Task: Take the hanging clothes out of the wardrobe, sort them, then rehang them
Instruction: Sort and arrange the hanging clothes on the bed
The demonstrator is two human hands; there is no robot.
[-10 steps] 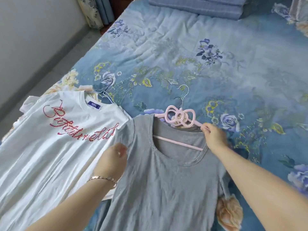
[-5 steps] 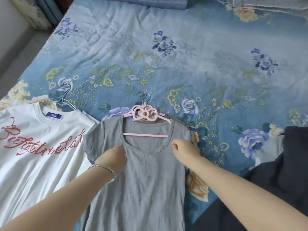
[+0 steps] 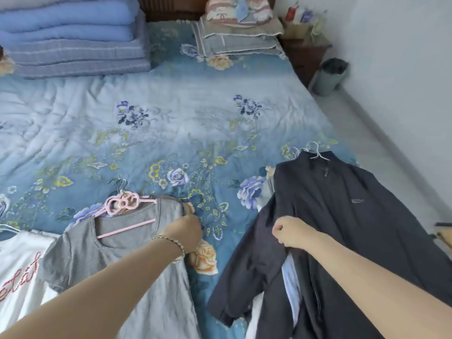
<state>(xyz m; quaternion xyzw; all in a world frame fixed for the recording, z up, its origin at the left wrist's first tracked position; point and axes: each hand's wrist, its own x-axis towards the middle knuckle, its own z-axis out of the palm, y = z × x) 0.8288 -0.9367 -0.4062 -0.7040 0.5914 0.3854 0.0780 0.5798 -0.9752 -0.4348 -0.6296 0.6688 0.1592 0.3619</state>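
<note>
My left hand (image 3: 187, 231) seems to square the grey T-shirt (image 3: 159, 297); my right hand (image 3: 291, 232) curls on the dark jacket (image 3: 354, 228) beside it. Neither grip shows.

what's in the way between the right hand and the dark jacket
Nothing visible. The right hand is directly over the jacket front with its fingers curled. Whether it pinches the cloth is unclear.

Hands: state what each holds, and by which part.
Left hand touches the gray T-shirt at its shoulder; right hand curls over the dark jacket front. Neither grip can be told.
</note>
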